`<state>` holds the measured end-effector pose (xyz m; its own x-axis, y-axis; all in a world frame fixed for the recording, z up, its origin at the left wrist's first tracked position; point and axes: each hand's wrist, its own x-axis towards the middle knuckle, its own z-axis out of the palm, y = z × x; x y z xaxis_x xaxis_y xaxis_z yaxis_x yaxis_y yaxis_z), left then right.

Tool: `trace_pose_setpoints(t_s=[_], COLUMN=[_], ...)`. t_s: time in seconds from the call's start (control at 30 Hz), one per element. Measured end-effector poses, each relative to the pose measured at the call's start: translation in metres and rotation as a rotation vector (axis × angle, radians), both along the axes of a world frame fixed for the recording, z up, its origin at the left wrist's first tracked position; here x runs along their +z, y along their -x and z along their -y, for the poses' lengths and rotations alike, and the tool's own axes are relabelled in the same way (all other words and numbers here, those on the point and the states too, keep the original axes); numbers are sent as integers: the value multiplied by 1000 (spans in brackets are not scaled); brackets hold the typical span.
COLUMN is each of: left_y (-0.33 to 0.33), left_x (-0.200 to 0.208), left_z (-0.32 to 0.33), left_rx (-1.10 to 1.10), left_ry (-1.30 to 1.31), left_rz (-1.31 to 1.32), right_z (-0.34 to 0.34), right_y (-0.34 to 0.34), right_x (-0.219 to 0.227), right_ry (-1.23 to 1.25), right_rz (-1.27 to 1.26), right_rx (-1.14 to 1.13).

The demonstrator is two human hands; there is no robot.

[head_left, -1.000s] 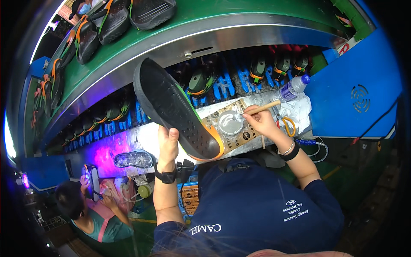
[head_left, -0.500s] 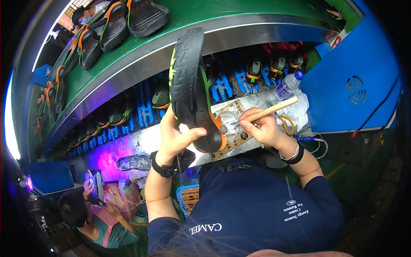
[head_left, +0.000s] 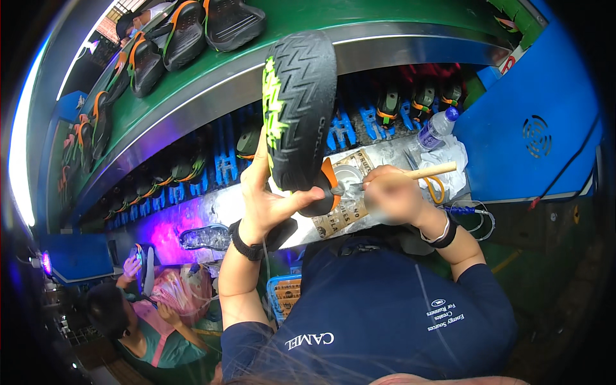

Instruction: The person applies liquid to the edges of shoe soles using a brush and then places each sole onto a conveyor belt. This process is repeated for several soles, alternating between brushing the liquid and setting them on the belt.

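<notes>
My left hand [head_left: 266,199] is wrapped round a black shoe [head_left: 300,96], thumb on its heel end. The shoe is tipped up with its zigzag tread and bright green splashes showing. An orange piece [head_left: 331,176] sticks out at the heel. In my right hand [head_left: 394,196] is a brush [head_left: 433,171] with a pale wooden handle, gripped in closed fingers. Its grey tip is close to the orange piece; whether they touch I cannot tell. Just behind the tip, a whitish round bowl [head_left: 348,173] stands on a strip of printed brown cardboard [head_left: 340,221].
Past the metal bench [head_left: 282,236], blue racks [head_left: 224,160] hold several shoes. Black shoes [head_left: 185,35] lie on the green belt [head_left: 301,14] above. A water bottle [head_left: 438,130], yellow-handled scissors [head_left: 437,189] and a clear sole [head_left: 205,239] lie around. A co-worker [head_left: 138,321] sits lower left.
My left hand has turned the shoe so more of its tread and green splashes face me. My right hand and the brush have shifted slightly right. The co-worker's hand has moved a little.
</notes>
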<state>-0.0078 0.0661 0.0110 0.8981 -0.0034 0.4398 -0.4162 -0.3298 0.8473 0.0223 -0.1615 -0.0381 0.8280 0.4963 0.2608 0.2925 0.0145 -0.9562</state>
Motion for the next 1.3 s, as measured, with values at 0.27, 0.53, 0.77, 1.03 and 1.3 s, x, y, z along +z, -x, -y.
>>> trace_pose_setpoints(t_s=[0.27,0.53,0.77,1.03,1.3], left_y=[4,5,1,-5,-11], left_x=[2,1,0,-14,-23], left_z=[7,11,8,9,11], left_rx=[74,90,50,-67,-56], left_ry=[-103,-144,-92,386,432], left_rz=[176,242,124,-225,-282], right_z=[1,4,6,5,2], right_y=[9,17,13,0,-5], right_x=[0,5,-2,1,9], right_ry=[-77,-175,-201,-88,-56], right_rz=[-31,-203,-248,51,335], right_rx=[-45,-8,0,-17,-58])
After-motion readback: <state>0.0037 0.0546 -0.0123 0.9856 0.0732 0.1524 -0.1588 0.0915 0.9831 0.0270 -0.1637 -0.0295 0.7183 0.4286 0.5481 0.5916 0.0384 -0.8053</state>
